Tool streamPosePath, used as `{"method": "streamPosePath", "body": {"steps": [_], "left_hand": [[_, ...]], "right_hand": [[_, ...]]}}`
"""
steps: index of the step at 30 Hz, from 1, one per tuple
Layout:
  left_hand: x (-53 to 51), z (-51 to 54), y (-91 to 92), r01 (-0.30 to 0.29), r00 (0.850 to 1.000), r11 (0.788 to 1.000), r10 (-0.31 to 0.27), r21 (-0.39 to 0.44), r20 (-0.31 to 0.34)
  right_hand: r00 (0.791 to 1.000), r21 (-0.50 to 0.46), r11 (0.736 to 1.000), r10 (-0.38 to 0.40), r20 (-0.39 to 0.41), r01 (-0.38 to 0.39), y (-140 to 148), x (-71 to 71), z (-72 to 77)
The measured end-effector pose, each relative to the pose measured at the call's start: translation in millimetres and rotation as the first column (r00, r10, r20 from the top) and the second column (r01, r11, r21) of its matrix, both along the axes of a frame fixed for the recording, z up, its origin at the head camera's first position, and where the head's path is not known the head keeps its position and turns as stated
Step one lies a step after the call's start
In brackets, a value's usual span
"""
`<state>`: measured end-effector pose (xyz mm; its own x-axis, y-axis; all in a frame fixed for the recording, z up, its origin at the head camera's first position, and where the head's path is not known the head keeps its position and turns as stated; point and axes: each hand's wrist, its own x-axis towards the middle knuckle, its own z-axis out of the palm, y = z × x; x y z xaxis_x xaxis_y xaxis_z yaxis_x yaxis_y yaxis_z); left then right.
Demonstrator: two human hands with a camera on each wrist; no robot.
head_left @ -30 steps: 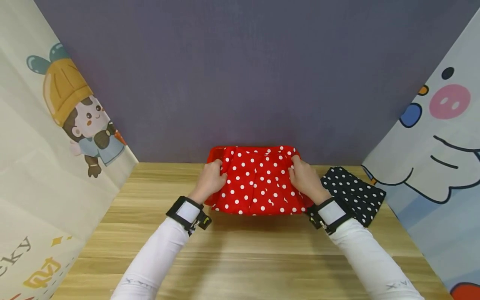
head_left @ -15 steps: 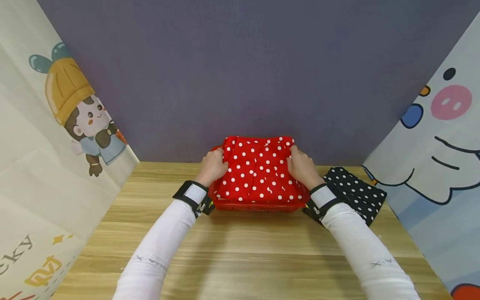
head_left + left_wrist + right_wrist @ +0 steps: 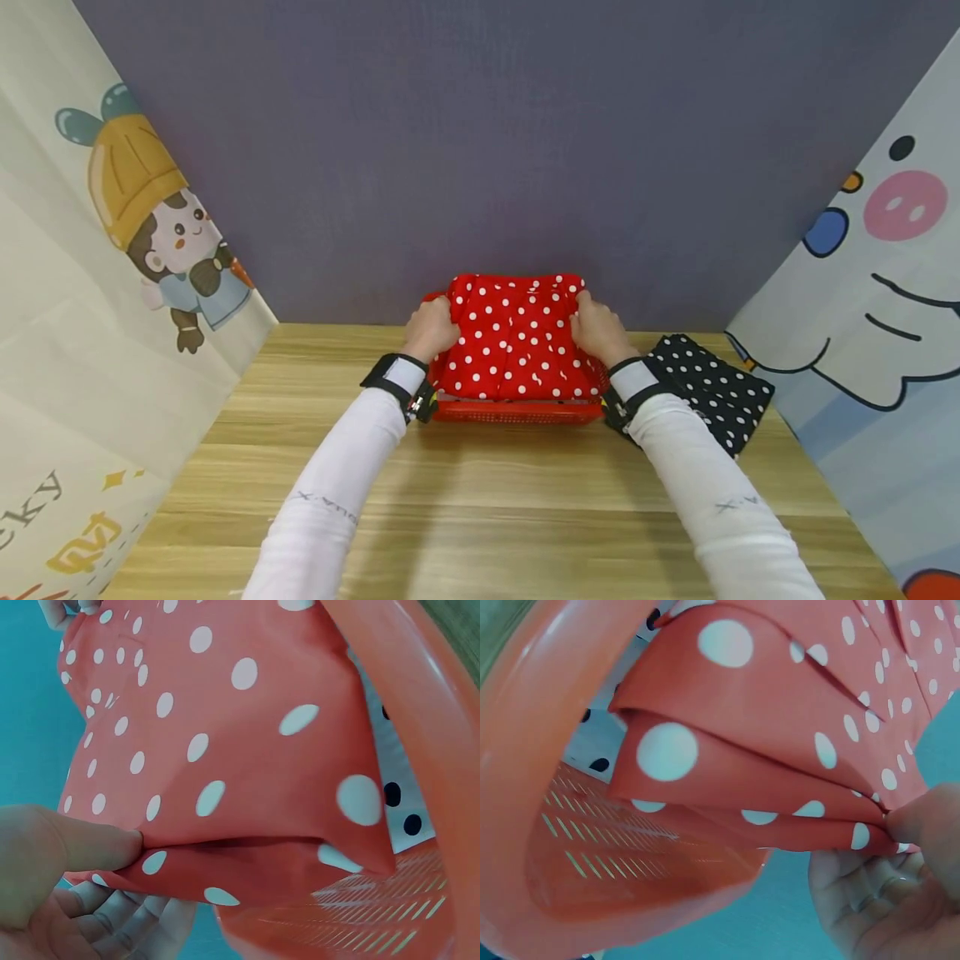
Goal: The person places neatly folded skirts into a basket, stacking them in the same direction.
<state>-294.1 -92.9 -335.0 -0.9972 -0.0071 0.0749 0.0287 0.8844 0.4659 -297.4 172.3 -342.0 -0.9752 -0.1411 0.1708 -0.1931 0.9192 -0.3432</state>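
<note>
If a pinch slackens, the soft folds of this red dotted cloth (image 3: 517,342) could spill apart, or a corner catch on the stiff slotted plastic basket (image 3: 517,412). My left hand (image 3: 431,330) and right hand (image 3: 597,331) each pinch one side of the cloth, in or just above the basket, I can't tell which, near the far edge of the desk (image 3: 517,517).

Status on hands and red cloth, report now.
Left hand and right hand pinching red dotted cloth. Cloth over red basket. Nothing visibly blocking; black dotted cloth off right.
</note>
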Motion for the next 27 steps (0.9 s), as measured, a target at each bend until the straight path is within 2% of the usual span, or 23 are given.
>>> {"method": "streamPosePath", "body": {"steps": [5,11,21,27], "left_hand": [[-6.0,-5.9,3.5,-0.016,0.999,0.999,0.017,-0.03,0.032],[-7.9,-10.3,6.6,-0.012,0.997,1.0,0.014,-0.025,0.075],[-9.9,-18.4,13.4,-0.038,0.988,0.997,0.047,-0.063,0.145],[-13.8,-22.8,14.2,-0.027,0.981,0.997,0.042,-0.079,0.189]], "right_hand": [[0.998,-0.008,1.0,-0.02,0.056,0.021,-0.2,-2.2,-6.0],[0.989,-0.005,0.999,-0.041,0.141,0.042,1.1,-3.6,-13.2],[0.977,0.002,0.997,-0.072,0.202,0.074,-1.6,-4.5,-20.8],[0.966,0.012,0.995,-0.096,0.239,0.095,-4.0,-5.2,-21.6]]}}
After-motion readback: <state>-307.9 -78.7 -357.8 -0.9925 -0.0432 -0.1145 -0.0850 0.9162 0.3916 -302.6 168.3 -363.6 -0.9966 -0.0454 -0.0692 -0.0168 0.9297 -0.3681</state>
